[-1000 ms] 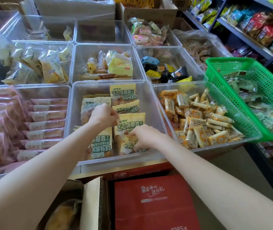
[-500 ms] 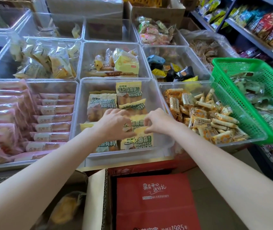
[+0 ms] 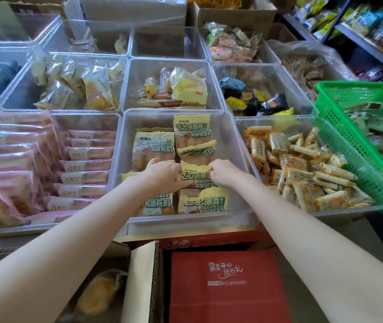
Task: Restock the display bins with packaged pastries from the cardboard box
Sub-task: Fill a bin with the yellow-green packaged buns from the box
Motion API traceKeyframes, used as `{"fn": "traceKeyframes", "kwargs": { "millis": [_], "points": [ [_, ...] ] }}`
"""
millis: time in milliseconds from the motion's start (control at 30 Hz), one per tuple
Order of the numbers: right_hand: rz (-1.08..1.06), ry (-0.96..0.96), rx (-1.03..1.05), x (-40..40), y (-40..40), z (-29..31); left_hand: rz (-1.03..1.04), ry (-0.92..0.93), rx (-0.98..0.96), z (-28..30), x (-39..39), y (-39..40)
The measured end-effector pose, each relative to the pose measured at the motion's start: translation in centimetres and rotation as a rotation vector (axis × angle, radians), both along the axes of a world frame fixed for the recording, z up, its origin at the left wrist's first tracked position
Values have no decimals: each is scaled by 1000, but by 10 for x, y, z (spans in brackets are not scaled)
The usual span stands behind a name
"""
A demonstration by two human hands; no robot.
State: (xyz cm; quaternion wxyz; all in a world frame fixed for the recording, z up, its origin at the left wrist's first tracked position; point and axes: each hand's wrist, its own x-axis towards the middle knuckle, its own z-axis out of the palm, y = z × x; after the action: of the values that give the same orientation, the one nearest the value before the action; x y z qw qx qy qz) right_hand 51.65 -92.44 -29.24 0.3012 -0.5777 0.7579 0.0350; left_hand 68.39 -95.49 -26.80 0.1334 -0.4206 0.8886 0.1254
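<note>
Both my hands reach into the clear middle bin (image 3: 120, 159) in the front row. It holds several yellow pastry packs with green lettering. My left hand (image 3: 162, 174) and my right hand (image 3: 225, 172) each pinch an upper corner of one yellow pack (image 3: 195, 177), which lies in the bin's right column between other packs. The open cardboard box (image 3: 142, 278) stands below at the lower left, with a wrapped yellow pastry (image 3: 99, 290) visible inside.
A red carton (image 3: 225, 285) sits right of the cardboard box. A bin of pink packs (image 3: 81, 164) lies to the left, a bin of small orange packs (image 3: 302, 169) to the right. A green basket (image 3: 358, 145) overhangs that bin. Shelves (image 3: 370, 45) stand far right.
My hands have moved from the bin's near edge toward its middle. They now hold one yellow pack by its top corners. The camera has tilted slightly.
</note>
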Motion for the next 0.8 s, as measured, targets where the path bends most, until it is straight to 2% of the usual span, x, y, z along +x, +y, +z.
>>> {"fn": "traceKeyframes", "kwargs": {
  "millis": [200, 367, 567, 633, 700, 800],
  "points": [
    [-138, -108, -317, 15, 2, 46, 128, 368, -84, 18, 33, 5],
    [58, -177, -447, 75, 8, 95, 184, 556, -202, 40, 70, 15],
    [285, -274, -552, 182, 42, 127, 112, 734, -313, 64, 164, 65],
    [366, -343, -484, 216, 59, 133, -11, 729, -265, 71, 209, 88],
    [474, -369, -309, 250, 76, 132, -141, 680, -209, 67, 256, 106],
    [666, -300, -64, 308, 94, 113, -269, 472, -182, 48, 323, 125]
  ]
}}
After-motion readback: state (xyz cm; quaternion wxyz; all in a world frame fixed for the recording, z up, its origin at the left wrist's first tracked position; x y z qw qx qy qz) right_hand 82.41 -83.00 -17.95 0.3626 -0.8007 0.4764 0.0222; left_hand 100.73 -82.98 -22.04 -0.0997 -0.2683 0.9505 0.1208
